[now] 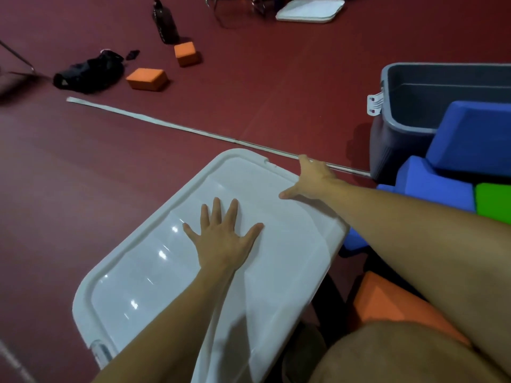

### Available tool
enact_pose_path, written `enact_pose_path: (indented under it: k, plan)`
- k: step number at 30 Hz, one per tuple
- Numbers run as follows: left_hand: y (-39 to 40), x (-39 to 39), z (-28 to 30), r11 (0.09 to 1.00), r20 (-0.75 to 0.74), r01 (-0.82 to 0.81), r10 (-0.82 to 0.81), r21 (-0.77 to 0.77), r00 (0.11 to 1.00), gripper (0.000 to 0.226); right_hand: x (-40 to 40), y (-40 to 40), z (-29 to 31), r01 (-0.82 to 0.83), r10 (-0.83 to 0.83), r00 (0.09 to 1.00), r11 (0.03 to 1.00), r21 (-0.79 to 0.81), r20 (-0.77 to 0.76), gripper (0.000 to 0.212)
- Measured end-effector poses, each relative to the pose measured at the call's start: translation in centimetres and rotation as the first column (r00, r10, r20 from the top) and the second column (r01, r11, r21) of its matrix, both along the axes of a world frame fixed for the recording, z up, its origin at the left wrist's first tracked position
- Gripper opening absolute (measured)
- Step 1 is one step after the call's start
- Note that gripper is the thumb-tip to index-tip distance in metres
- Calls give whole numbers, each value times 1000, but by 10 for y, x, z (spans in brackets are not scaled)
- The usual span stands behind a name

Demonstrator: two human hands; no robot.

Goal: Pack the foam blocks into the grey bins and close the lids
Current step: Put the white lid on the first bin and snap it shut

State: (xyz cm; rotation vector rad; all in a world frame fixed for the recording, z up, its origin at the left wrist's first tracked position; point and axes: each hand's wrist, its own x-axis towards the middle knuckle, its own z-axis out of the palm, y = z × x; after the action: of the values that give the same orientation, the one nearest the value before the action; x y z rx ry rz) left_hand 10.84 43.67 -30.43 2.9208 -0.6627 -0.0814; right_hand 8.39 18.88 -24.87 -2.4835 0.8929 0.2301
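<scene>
Your left hand (222, 239) lies flat on the middle of the white, glossy plastic lid (154, 283), fingers spread and straight, pressing and gripping nothing. Your right hand (313, 179) rests on the lid's far right edge, thumb stretched along the top; its other fingers drop over the rim out of sight, so you cannot tell whether they are hooked round it.

The lid's long axis runs from near left to far right, and the bin beneath it is hidden. Your right hand is the nearer one to the far end, your left to the middle; the near left corner, where a latch seems to sit, is closest to your left arm. Seating the lid probably turns on pressing along that axis, end to end.

Count what remains: one open grey plastic bin (409, 117) at far right, with a white latch on its side. Beside it lie at least two blue foam blocks (470, 139) and one green foam block (493, 203). One orange foam block (392, 302) is near your knee, and two small orange foam blocks (147, 78) lie well apart across the red floor (83, 175). A second white lid (309, 11) lies far off.
</scene>
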Motion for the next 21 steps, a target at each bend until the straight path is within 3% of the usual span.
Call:
enact_pose_path:
  k: [2,6,10,15,16,21]
  plan:
    - [-1,1,-1,1000,0,1,-1,2,1000,93,-1,-9,-10,77,-78,997,984,162,1,137]
    - [-1,1,-3,1000,6,-1,1,2,1000,94,3,-16,-17,115,-125,992,954,276,19,131]
    - [-2,2,-2,1000,-5,-3,3,-3,1000,96,-4,-7,-20,74,-83,988,995,71,128,114]
    - [-1,-2,2,1000,-9,-8,8,16,1000,96,-20,2,-18,-18,37,960,997,-71,277,55]
    - [0,-3,4,1000,-15,-9,9,16,1000,96,-22,4,-17,-24,46,955,997,-79,294,52]
    - [-1,-7,15,1000,-46,-19,19,-8,999,95,-41,2,-12,-103,95,959,995,14,266,92]
